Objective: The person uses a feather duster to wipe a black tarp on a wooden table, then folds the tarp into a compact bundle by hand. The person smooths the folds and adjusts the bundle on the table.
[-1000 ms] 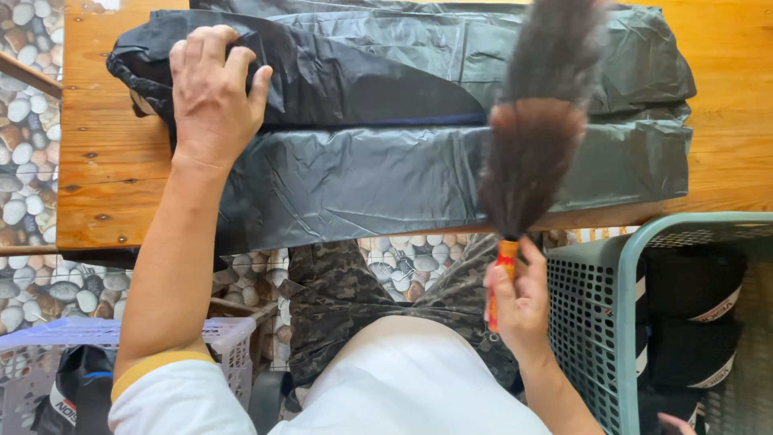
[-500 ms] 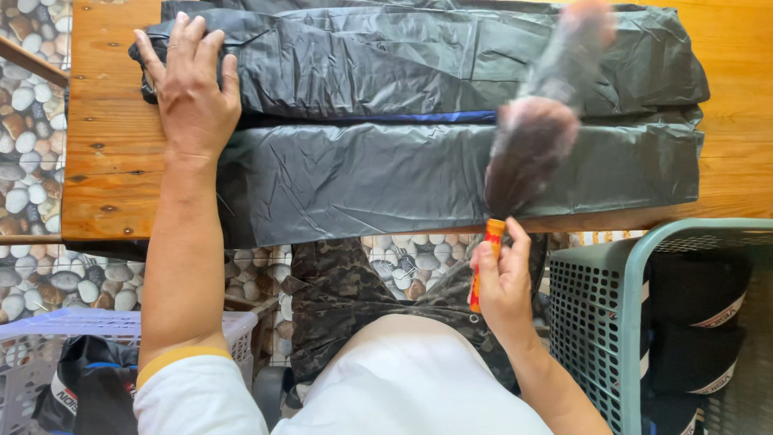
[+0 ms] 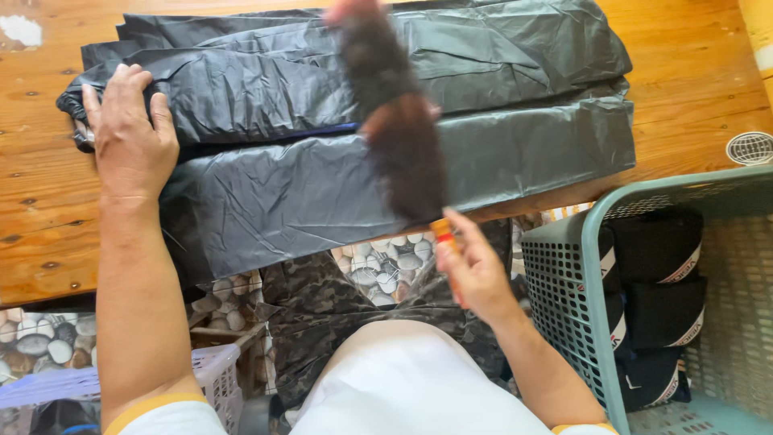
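Left hand (image 3: 129, 137) lies flat, fingers spread, on the left end of a folded black plastic sheet (image 3: 515, 64) spread across the wooden tabletop (image 3: 40, 209), front fold hanging over the near edge. Right hand (image 3: 475, 270), closed round an orange handle, holds a dark feather duster (image 3: 394, 121) upright w/ its blurred head over the sheet's middle. Teal basket (image 3: 564, 266) w/ rolled black items stands by the tabletop's near right corner; pale basket (image 3: 221, 379) below, near left.
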